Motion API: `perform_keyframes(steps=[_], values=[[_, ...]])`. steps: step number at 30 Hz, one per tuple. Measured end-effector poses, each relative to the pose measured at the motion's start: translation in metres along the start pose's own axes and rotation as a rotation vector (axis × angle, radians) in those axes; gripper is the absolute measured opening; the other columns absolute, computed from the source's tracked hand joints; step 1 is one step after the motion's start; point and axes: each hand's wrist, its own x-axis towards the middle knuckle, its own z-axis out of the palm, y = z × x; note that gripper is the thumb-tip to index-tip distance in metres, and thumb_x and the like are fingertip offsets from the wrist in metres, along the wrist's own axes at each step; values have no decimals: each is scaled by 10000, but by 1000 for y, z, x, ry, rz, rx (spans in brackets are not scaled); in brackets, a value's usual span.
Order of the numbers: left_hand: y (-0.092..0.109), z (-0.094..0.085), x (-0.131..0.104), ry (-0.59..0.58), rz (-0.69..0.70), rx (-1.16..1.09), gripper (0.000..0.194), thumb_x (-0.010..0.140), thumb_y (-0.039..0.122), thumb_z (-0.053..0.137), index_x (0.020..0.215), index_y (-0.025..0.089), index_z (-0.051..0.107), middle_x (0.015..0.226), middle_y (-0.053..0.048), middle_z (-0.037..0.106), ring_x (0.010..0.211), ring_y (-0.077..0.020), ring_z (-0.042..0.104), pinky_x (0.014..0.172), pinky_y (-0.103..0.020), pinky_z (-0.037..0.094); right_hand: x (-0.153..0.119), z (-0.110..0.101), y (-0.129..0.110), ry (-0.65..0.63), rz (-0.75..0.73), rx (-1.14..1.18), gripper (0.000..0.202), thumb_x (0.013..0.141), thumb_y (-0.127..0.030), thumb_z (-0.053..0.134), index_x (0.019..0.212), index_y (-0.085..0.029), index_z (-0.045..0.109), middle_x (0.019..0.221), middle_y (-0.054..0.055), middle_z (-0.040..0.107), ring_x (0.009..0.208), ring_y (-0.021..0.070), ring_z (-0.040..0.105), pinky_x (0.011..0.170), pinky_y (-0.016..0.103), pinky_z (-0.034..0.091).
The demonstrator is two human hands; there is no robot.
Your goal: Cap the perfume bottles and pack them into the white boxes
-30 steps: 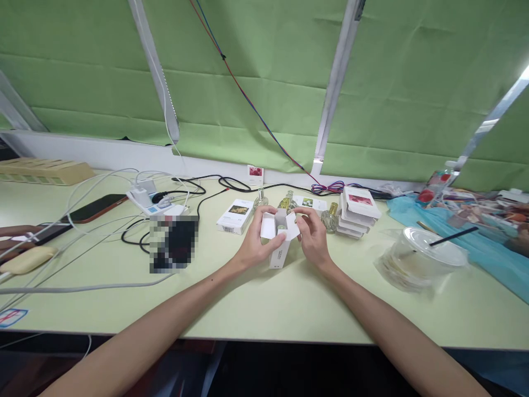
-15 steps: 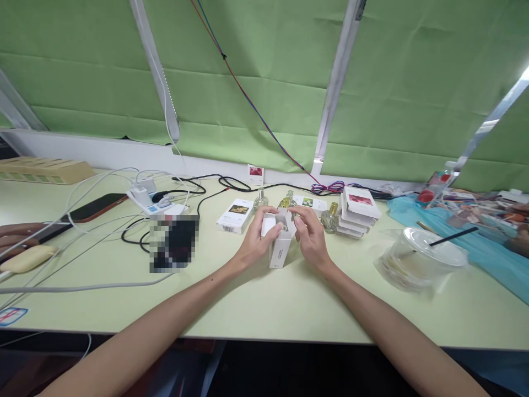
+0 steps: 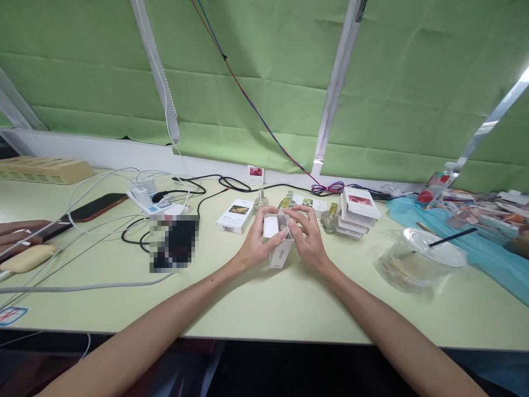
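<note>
Left grip [image 3: 257,241] and right grip [image 3: 309,236] hold the white box [image 3: 281,253] between them.

Around the held white cardboard box [image 3: 281,255], smooth pale-green tabletop [image 3: 285,309] allowed passage at six o'clock; small clear-glass bottles [image 3: 286,202] blocked twelve; stacked white cardboard boxes [image 3: 357,212], two; a round clear-plastic cup [image 3: 430,248], three.
</note>
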Motion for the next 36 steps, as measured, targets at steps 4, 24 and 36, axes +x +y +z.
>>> perform_keyframes(steps=[4,24,36], values=[[-1,1,1,-8,7,-18,479,894,552,646,1229,274,447,1215,-72,529,1107,-251,564,952,-404,471,0,1,1,1,-3,-7,314,985,-430,537,1204,-304,724,1252,102,487,1075,217,600,753,345,624],[3,1,0,-31,-14,-10,519,887,587,632,1238,261,432,1220,-87,508,1089,-262,553,909,-396,480,3,-1,6,-43,69,80,275,907,-358,615,1143,-292,741,1217,77,490,921,169,595,703,310,587],[2,0,0,-42,-23,-13,530,883,599,631,1232,256,428,1210,-84,520,1050,-252,562,869,-374,474,3,0,4,-10,75,71,240,881,-395,626,1058,-242,680,1183,77,529,852,157,581,660,286,555]])
